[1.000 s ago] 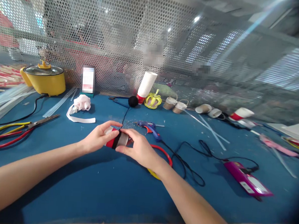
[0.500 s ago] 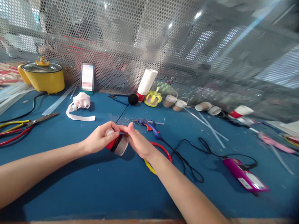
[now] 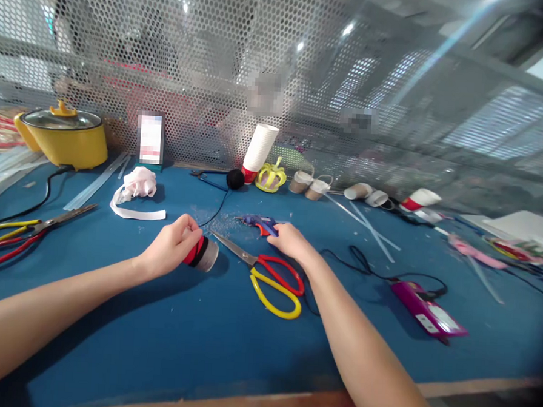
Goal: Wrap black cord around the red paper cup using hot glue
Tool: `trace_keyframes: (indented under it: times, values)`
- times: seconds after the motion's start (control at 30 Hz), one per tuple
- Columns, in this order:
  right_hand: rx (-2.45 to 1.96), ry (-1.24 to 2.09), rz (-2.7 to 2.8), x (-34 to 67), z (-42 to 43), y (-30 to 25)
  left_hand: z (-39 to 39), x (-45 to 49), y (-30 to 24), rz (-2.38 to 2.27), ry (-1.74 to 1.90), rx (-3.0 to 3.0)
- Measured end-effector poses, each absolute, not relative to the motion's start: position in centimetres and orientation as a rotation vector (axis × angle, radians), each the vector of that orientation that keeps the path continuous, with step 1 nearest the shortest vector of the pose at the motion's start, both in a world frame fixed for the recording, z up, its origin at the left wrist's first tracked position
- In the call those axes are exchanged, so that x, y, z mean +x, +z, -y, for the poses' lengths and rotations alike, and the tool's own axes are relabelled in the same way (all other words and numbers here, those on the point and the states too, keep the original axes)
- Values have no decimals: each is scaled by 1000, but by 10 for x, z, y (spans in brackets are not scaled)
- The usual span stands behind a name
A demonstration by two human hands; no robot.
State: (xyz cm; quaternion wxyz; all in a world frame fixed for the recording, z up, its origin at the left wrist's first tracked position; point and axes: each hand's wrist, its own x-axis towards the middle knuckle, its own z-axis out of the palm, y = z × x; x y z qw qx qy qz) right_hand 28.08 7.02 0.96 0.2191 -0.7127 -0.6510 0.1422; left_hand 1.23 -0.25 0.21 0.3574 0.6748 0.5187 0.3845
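My left hand (image 3: 171, 247) is closed around a small paper cup (image 3: 210, 256), tilted on its side, with a red band and a black strip around it. My right hand (image 3: 289, 241) has its fingers wrapped round the handle of a blue hot glue gun (image 3: 255, 220), whose nozzle points left. Between the hands lie scissors (image 3: 250, 260) with one red and one yellow handle, blades towards the upper left. A black yarn ball (image 3: 235, 178) sits behind the glue gun, its strand trailing towards the cup.
On the left are a second pair of scissors (image 3: 42, 228), crumpled white ribbon (image 3: 139, 183) and a yellow electric pot (image 3: 69, 141). A leaning cup stack (image 3: 260, 147), a yellow woven crown shape (image 3: 271, 178) and small cup baskets (image 3: 316, 190) line the back. A purple power strip (image 3: 427, 309) lies right.
My right hand has left the cup and moved right onto the glue gun's handle. The scissors it covered now show. My left hand still holds the cup. The view has shifted slightly.
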Motion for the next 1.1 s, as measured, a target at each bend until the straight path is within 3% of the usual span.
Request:
trace_keyframes:
  times: [0.27,0.43,0.57,0.8,1.1]
  values:
    - [-1877,517,1696,274,-51,15,4,11,3,-1338,987,1867]
    - [-1544,1069,1605,263,-12,48,4,10,6,-1322,963,1950]
    - [-1486,1169,1753,241,16,63,5,10,8,-1320,933,1975]
    - [-1515,1094,1906,220,37,59,4,10,8,-1313,934,1966]
    - [-1484,487,2260,218,42,51,4,12,8,-1354,937,1914]
